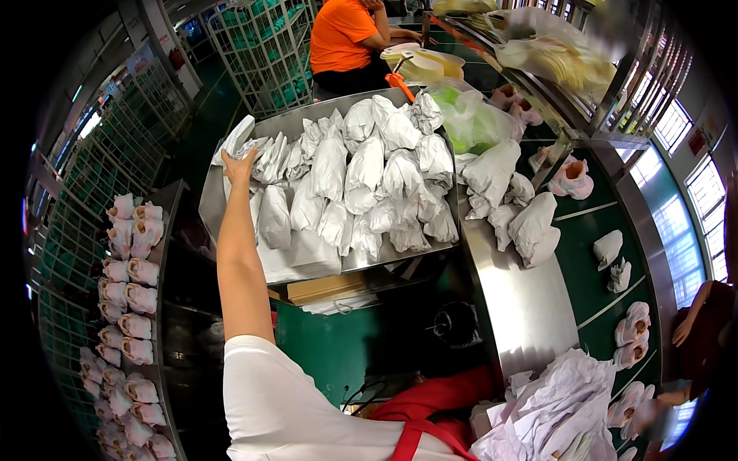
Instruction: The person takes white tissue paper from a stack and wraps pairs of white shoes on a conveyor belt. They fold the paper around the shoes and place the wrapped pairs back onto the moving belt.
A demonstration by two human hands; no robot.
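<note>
My left arm stretches out to the far left end of a metal tray table (206,203). There my left hand (240,166) is closed on a white paper-wrapped bundle (237,137), which stands tilted at the tray's edge. Many similar white paper-wrapped bundles (330,165) lie crowded in rows to the right of the hand. What the paper covers is hidden. Flat white paper (304,263) lies at the tray's near side. My right hand does not show.
More wrapped bundles (530,227) lie on the metal ledge at right, above a heap of crumpled paper (550,407). Pink shoes (570,178) ride the green conveyor (588,223). Pairs of shoes (138,300) line a left rack. A person in orange (338,38) sits beyond; another person's arm (692,311) shows at right.
</note>
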